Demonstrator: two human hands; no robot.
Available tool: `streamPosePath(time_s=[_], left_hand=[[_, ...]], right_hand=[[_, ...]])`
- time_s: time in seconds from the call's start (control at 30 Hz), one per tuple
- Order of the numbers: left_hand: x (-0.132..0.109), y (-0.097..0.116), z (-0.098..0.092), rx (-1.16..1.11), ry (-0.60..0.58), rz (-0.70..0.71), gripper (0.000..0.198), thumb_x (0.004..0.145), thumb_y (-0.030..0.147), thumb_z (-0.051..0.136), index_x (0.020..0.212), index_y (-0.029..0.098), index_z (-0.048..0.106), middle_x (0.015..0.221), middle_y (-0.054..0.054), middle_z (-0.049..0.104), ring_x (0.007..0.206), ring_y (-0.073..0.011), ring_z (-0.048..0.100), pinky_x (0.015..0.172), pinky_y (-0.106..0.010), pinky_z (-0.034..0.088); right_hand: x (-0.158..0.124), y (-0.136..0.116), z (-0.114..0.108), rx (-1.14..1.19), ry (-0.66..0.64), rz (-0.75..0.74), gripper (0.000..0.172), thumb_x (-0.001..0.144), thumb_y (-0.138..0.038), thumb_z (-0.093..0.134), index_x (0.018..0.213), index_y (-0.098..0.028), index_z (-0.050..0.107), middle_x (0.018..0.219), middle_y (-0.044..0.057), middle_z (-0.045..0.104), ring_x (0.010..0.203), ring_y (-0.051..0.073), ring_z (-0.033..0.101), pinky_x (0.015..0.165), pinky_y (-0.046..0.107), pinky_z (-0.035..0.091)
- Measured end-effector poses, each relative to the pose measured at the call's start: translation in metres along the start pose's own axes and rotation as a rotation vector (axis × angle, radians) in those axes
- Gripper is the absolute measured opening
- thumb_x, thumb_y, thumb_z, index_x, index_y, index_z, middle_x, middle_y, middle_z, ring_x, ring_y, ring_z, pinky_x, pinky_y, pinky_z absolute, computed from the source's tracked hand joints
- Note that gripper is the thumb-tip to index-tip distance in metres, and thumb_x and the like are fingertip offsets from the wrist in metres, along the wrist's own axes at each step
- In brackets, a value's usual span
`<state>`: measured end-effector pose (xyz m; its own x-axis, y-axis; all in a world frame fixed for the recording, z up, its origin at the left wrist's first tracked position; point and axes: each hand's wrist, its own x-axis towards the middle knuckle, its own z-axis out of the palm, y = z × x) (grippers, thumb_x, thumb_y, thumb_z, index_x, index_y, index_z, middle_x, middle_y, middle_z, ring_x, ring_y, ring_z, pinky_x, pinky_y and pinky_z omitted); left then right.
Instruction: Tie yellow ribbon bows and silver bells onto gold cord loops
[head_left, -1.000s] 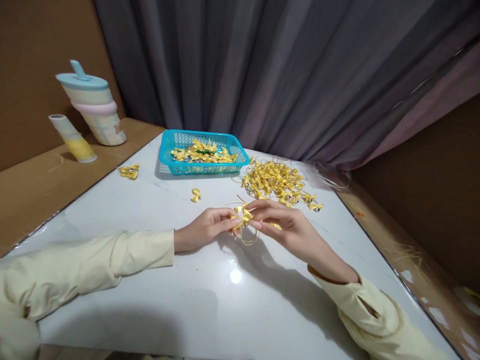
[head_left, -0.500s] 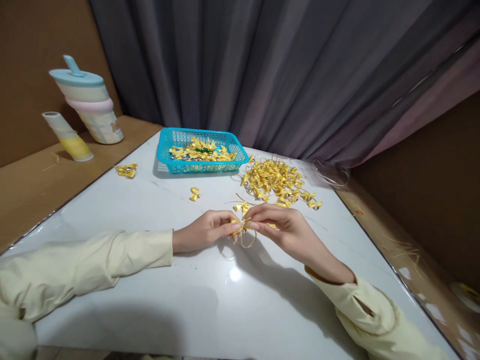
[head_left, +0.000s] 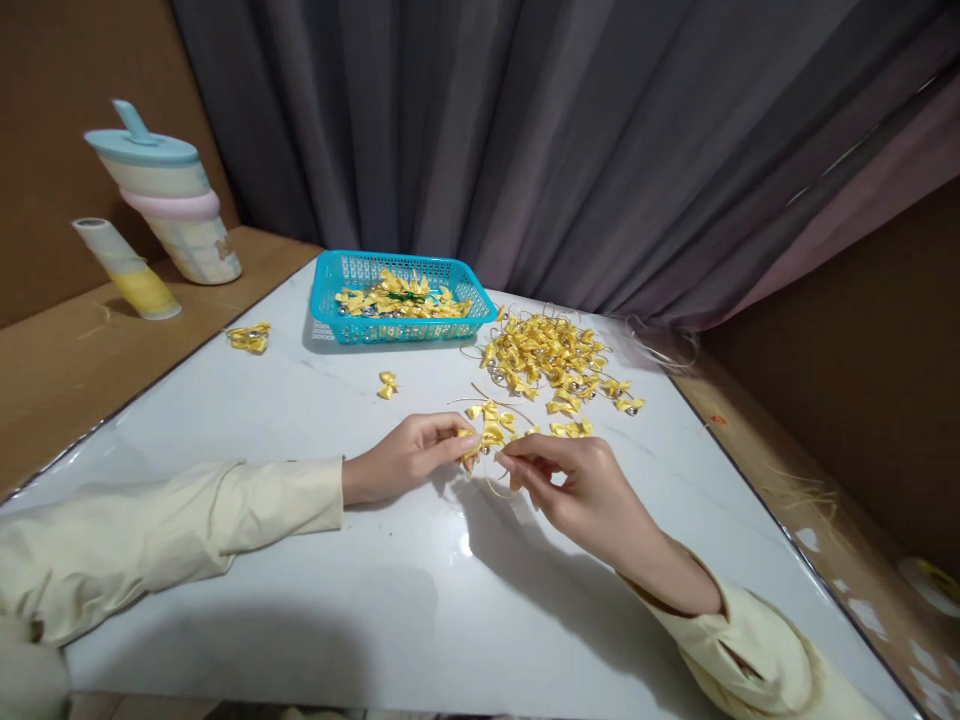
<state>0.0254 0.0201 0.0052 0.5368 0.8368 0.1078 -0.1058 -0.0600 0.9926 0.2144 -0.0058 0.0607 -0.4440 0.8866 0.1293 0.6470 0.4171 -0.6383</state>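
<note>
My left hand [head_left: 409,458] rests on the white table [head_left: 315,560] with its fingertips pinched on a small yellow ribbon bow [head_left: 487,436]. My right hand [head_left: 577,480] is just to the right of it, fingers pinched on a thin gold cord loop [head_left: 501,490] that hangs from the bow. Both sleeves are pale yellow. Behind my hands lies a pile of yellow bows with small bells [head_left: 551,362].
A turquoise plastic basket [head_left: 330,300] with more bows stands at the back. One bow [head_left: 388,385] lies alone; another cluster [head_left: 250,338] sits near the left edge. A lidded cup with a straw [head_left: 176,205] and a tilted tube [head_left: 124,268] stand on the brown ledge. Grey curtain behind.
My right hand has drawn back toward me and to the right, away from the bow, pulling the cord. The left hand has stayed put. The view has tilted slightly.
</note>
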Motion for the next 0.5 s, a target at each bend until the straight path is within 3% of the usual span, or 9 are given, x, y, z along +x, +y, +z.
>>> streamPosePath(time_s=[0.5], left_hand=[[0.0,0.0,-0.001,0.026,-0.013,-0.037,0.022,0.085,0.033,0.053,0.076,0.014,0.059,0.069,-0.002,0.057,0.067,-0.0127,0.051,0.064,-0.025,0.04]], right_hand=[[-0.007,0.008,0.012,0.041,0.08,0.039,0.02,0.083,-0.024,0.052,0.07,-0.016,0.064,0.054,0.002,0.062,0.047,0.011,0.052,0.048,0.023,0.038]])
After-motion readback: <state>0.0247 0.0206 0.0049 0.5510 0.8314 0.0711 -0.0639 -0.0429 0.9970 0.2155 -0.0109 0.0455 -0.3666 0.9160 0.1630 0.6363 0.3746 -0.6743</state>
